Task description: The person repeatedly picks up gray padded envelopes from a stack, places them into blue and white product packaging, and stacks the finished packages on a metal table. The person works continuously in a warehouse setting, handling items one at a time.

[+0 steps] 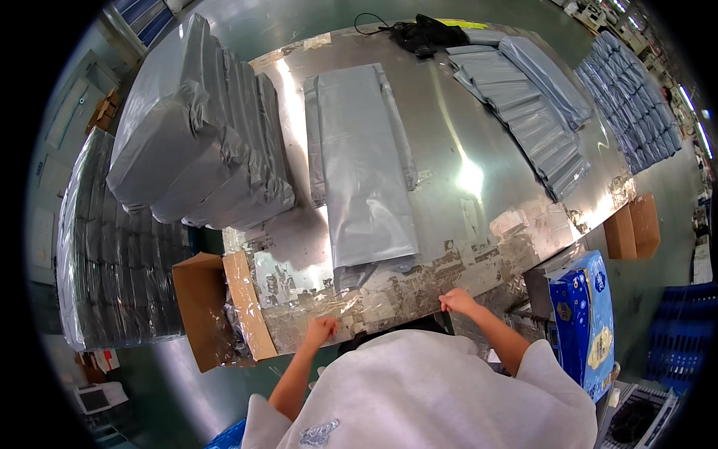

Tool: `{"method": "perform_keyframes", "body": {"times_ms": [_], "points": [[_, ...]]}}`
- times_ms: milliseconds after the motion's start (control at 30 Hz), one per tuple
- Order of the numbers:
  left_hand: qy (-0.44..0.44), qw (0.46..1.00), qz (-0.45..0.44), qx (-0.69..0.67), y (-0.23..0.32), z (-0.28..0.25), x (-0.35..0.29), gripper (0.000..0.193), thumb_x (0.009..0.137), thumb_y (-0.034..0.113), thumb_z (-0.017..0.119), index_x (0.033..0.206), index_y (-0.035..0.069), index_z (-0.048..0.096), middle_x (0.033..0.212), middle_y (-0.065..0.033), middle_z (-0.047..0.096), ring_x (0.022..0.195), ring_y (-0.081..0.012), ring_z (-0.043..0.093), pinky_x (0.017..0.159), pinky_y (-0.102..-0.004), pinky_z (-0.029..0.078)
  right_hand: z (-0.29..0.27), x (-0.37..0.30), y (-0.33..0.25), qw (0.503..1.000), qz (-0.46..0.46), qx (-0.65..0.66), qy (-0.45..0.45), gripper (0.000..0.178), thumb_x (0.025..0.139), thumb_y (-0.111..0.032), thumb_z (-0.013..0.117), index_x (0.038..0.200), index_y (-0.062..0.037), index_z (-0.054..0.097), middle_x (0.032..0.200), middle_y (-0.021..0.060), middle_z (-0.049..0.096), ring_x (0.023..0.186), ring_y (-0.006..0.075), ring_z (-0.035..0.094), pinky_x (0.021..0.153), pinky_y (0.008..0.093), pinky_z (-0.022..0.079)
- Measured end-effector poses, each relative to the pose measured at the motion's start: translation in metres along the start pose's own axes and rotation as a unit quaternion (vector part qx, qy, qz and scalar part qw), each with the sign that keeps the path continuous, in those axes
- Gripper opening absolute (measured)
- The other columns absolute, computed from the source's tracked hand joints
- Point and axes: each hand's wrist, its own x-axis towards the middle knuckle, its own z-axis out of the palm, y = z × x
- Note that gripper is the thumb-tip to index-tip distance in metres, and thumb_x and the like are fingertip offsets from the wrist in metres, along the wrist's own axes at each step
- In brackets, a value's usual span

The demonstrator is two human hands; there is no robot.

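Observation:
My left hand [321,329] is closed at the table's near edge, left of my body. Closed too, my right hand [458,301] is at the same edge further right. Whatever either hand may hold is hidden or too small to name. Just beyond them, on the metal-topped table [449,224], lies a flat pile of folded grey plastic bags [366,165], its near end a little uneven. Neither hand touches this pile.
Tall grey plastic-wrapped bundles [194,127] stand at the table's left. More grey plastic bags [523,105] lie far right, beside a black cloth-like item [426,36]. An open cardboard box [200,310] is at the near left corner; a blue carton [583,322] stands right.

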Motion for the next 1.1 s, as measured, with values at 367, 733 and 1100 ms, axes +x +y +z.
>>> {"method": "perform_keyframes", "body": {"times_ms": [367,733,1100], "points": [[0.458,0.858,-0.073,0.222,-0.176,-0.173,-0.168,0.029,0.059,0.009,0.065,0.087,0.003,0.062,0.078,-0.0140,0.063,0.066,-0.0234,0.061,0.056,-0.0332,0.049,-0.010,0.081,-0.069,0.994,-0.018,-0.052,0.090,0.043,0.075,-0.042,0.058,0.073,0.0007,0.061,0.064,0.0109,0.060,0.050,0.0156,0.056,0.047,0.0274,0.044],[0.182,0.694,0.357,0.599,0.148,-0.061,0.033,0.060,0.071,0.013,0.058,0.127,0.013,0.037,0.139,-0.0116,0.021,0.128,-0.0268,0.020,0.104,-0.0412,0.018,-0.073,0.000,-0.161,0.699,-0.428,-0.496,0.287,0.057,0.075,-0.006,0.052,0.128,-0.0131,0.034,0.137,0.0092,0.026,0.125,0.0281,0.027,0.103,0.0396,0.021],[0.040,0.904,0.321,0.281,0.165,-0.104,0.115,0.028,0.072,0.011,0.054,0.099,0.008,0.059,0.106,-0.0027,0.058,0.103,-0.0199,0.051,0.096,-0.0365,0.029,-0.086,0.074,-0.132,0.908,-0.365,-0.063,0.195,0.019,0.080,-0.019,0.054,0.088,-0.0035,0.061,0.091,0.0045,0.062,0.082,0.0218,0.057,0.072,0.0311,0.044]]}}
